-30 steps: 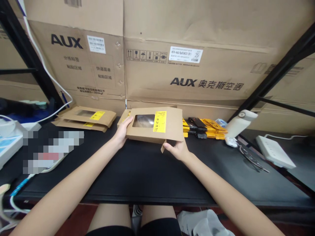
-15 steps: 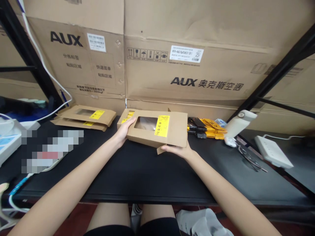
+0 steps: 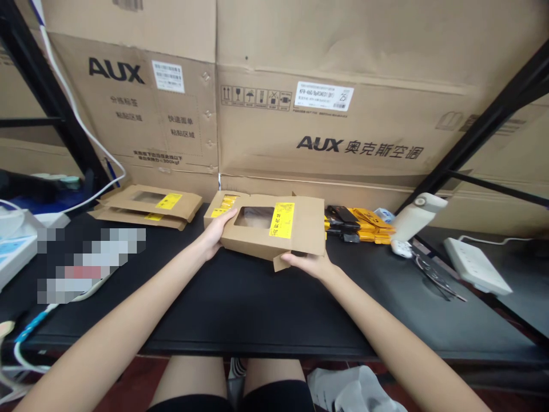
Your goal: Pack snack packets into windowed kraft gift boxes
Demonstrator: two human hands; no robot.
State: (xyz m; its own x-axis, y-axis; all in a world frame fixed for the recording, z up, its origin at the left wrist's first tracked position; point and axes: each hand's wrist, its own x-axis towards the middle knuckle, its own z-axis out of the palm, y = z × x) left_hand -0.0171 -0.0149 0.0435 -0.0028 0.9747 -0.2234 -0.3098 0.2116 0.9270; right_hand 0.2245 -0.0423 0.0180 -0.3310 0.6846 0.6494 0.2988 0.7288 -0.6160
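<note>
A brown cardboard box (image 3: pixel 257 245) with a clear window and a yellow label is held in front of me, over the black table. Around its left end is my left hand (image 3: pixel 218 232), thumb on top. My right hand (image 3: pixel 311 260) supports its right end from below, beside an unfolded flap; the fingers under the box are hidden. Behind the held box, at its left, another box (image 3: pixel 214 205) with yellow contents shows in part. Flattened window boxes (image 3: pixel 143 205) with yellow labels lie stacked at the back left.
Orange and black packets (image 3: pixel 364 223) lie behind my right hand, near a tilted white bottle (image 3: pixel 418 217). Glasses (image 3: pixel 433 277) and a white power strip (image 3: pixel 477 264) are at the right. Large cardboard panels (image 3: pixel 274 137) stand along the back of the black table (image 3: pixel 257 309).
The held box has shifted very slightly left and down, with both hands still on it. The surrounding things stay where they were.
</note>
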